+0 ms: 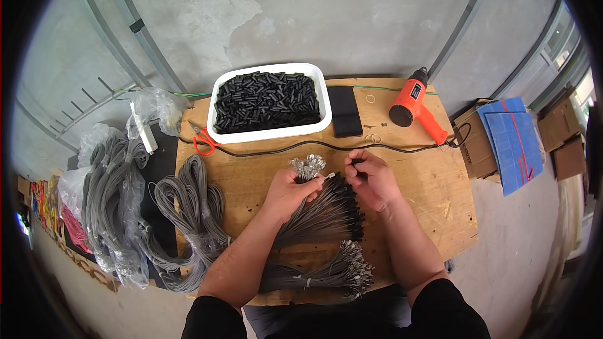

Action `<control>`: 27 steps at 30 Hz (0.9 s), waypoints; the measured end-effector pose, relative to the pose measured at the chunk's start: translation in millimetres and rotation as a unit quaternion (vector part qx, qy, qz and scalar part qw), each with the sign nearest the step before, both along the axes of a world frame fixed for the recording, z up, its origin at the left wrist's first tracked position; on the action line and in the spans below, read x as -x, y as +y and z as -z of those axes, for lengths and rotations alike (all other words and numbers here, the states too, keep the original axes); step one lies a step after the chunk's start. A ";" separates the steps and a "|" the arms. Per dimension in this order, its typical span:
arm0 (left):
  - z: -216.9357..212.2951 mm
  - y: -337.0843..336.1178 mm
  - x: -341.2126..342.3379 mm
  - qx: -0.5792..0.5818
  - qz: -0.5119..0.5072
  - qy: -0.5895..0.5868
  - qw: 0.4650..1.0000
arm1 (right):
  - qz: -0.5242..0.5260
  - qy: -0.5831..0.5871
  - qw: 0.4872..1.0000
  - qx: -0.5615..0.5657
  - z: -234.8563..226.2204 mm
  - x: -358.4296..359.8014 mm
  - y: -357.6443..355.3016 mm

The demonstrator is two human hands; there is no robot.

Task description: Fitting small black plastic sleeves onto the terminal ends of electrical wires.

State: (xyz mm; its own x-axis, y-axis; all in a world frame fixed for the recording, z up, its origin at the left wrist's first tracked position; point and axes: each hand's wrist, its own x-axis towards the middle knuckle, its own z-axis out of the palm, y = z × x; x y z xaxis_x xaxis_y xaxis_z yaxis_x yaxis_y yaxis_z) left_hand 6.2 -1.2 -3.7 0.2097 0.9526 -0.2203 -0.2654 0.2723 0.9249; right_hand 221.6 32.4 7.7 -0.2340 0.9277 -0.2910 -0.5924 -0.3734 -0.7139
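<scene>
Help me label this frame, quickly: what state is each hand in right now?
Left hand: closed, holding a pale-tipped wire bundle.
Right hand: closed, pinching a small black piece.

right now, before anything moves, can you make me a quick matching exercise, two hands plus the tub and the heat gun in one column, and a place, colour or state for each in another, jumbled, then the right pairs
Column one
1. white tub
2. left hand
3. heat gun
4. right hand

Column two
A. pinching a small black piece
B. orange and black, near the right rear corner of the wooden table
C. full of short black tubes
D. holding a bundle of silvery-ended wires

Right pairs: 1-C, 2-D, 3-B, 4-A
</scene>
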 end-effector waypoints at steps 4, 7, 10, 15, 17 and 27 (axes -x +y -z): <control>-1.2 0.0 0.0 0.018 -0.010 0.016 1.000 | -0.038 0.026 0.999 -0.006 0.2 0.6 -0.8; -3.3 -0.7 0.8 0.018 -0.013 0.016 1.000 | -0.061 0.003 0.998 -0.026 -3.0 2.0 -3.0; -3.7 0.3 1.2 0.025 -0.003 0.033 0.999 | -0.070 -0.001 0.997 -0.042 -2.1 -0.8 -2.7; 0.8 0.6 1.2 0.013 -0.002 0.021 1.000 | 0.038 0.129 0.990 0.040 10.3 -13.8 9.5; 0.8 0.3 1.9 0.016 -0.006 0.019 1.000 | 0.077 0.093 0.992 0.044 6.6 -7.1 8.4; -0.5 -0.2 2.2 0.007 -0.002 0.021 1.000 | 0.019 0.006 0.999 -0.033 9.4 -7.1 3.5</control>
State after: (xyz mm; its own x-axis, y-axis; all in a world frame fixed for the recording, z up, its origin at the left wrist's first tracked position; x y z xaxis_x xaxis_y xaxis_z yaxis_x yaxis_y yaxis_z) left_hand 3.9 -1.4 -3.2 0.1955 0.9502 -0.2426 -0.2274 0.2845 0.9313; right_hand 228.7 35.9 -1.6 -0.2015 0.9528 -0.2269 -0.6140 -0.3034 -0.7286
